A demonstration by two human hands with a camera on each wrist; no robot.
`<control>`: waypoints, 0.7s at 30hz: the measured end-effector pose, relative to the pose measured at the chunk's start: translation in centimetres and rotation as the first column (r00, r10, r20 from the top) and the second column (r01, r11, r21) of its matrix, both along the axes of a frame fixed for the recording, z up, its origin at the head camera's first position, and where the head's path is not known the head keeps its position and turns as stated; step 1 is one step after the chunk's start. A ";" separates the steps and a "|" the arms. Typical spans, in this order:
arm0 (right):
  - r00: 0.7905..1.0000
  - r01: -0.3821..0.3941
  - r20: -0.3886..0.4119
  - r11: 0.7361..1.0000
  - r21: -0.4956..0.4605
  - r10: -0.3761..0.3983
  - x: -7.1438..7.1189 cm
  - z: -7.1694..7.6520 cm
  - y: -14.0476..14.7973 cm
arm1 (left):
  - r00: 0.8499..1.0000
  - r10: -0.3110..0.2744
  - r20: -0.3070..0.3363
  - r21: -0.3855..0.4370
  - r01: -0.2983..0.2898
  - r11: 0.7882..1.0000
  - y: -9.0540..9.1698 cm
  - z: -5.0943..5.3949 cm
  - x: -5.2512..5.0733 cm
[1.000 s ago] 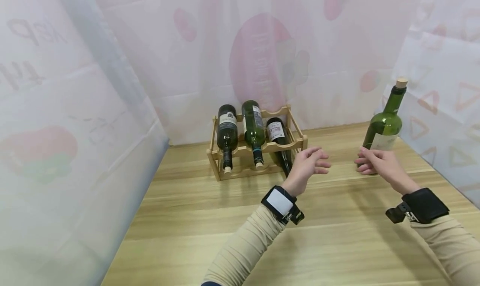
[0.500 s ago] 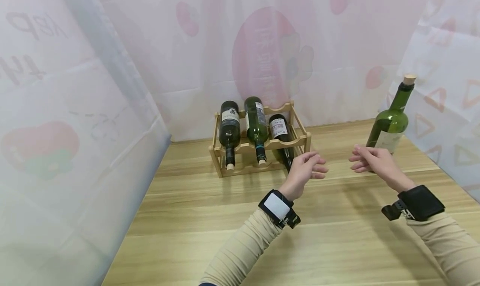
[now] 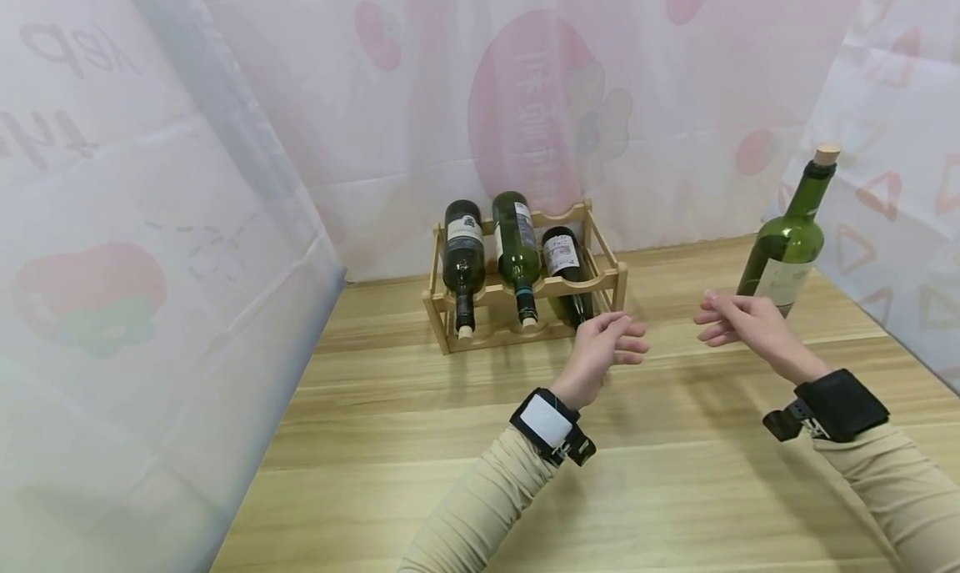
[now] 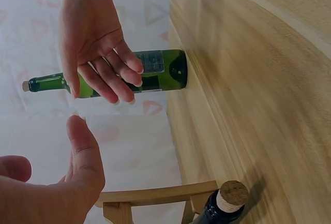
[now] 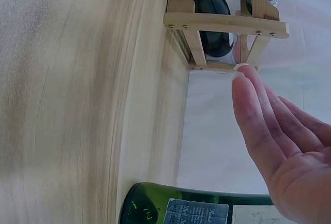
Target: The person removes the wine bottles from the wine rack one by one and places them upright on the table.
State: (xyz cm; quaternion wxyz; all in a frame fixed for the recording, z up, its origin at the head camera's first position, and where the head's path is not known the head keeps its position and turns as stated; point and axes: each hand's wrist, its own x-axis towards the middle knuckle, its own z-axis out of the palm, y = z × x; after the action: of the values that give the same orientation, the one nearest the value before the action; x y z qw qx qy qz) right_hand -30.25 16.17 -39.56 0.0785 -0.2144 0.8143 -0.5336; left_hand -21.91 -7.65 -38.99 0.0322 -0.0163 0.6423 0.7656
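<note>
I read my left hand (image 3: 600,348) with fingers loosely bent, holding nothing, by the right end of the wooden rack (image 3: 487,295). Right hand (image 3: 746,327) has relaxed fingers, nothing gripped, near the green bottle (image 3: 787,243), upright and corked on the table (image 3: 660,490). Rack carries two bottles (image 3: 517,243) on top, one dark bottle (image 3: 561,256) below.

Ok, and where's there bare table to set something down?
The table is bare in front of the rack, left of the left sleeve; also between that and the right sleeve, and further back between rack and standing bottle. It's crowded at the rack, with three bottles in it.
</note>
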 end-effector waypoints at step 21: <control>1.000 -0.024 0.000 1.000 0.018 0.024 0.8 0.4 -0.2 | 0.998 0.032 0.048 0.059 -0.035 0.998 -2.4 -1.3 0.8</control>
State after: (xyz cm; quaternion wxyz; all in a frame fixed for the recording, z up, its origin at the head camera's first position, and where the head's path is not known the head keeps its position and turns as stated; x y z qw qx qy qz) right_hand -29.50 15.94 -39.15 0.0867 -0.2234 0.8163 -0.5255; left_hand -21.13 -10.04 -40.30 0.0349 -0.0442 0.6178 0.7843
